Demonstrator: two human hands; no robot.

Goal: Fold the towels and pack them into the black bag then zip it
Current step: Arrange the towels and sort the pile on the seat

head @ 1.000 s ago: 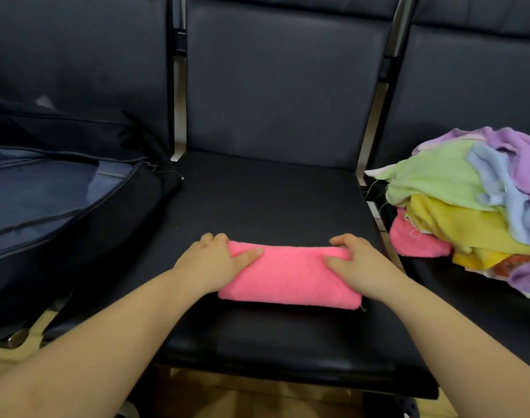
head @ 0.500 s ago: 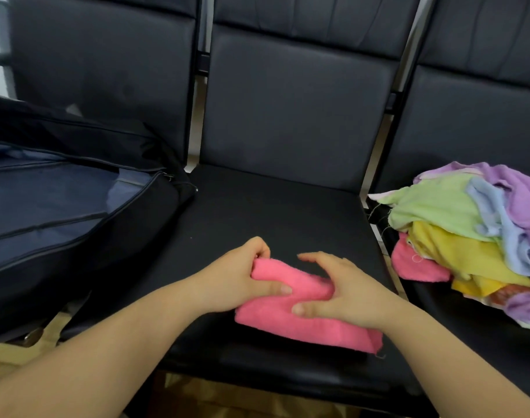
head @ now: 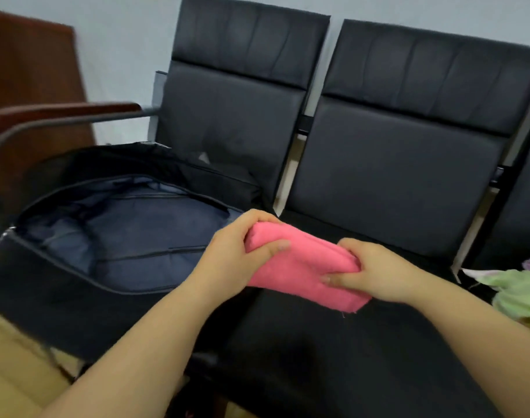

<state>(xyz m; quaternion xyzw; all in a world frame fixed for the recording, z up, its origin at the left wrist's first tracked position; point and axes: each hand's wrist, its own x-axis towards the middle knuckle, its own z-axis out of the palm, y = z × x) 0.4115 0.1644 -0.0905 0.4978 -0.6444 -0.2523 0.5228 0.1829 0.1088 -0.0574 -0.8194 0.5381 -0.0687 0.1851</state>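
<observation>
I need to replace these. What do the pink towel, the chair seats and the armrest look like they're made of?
Pink towel: soft terry-like cloth, matte and fuzzy, bending in the left hand and right hand.
Chair seats: black leather or vinyl, faint sheen, stitched panels.
Armrest: apparently glossy reddish-brown wood on a grey metal tube.

The pink towel (head: 303, 267) is fuzzy, matt terry cloth. The black bag (head: 76, 285) looks like woven fabric with a smoother navy lining inside. The seats (head: 393, 176) are black faux leather with a soft sheen, and the armrest (head: 61, 111) is glossy reddish wood on a grey metal frame.
</observation>
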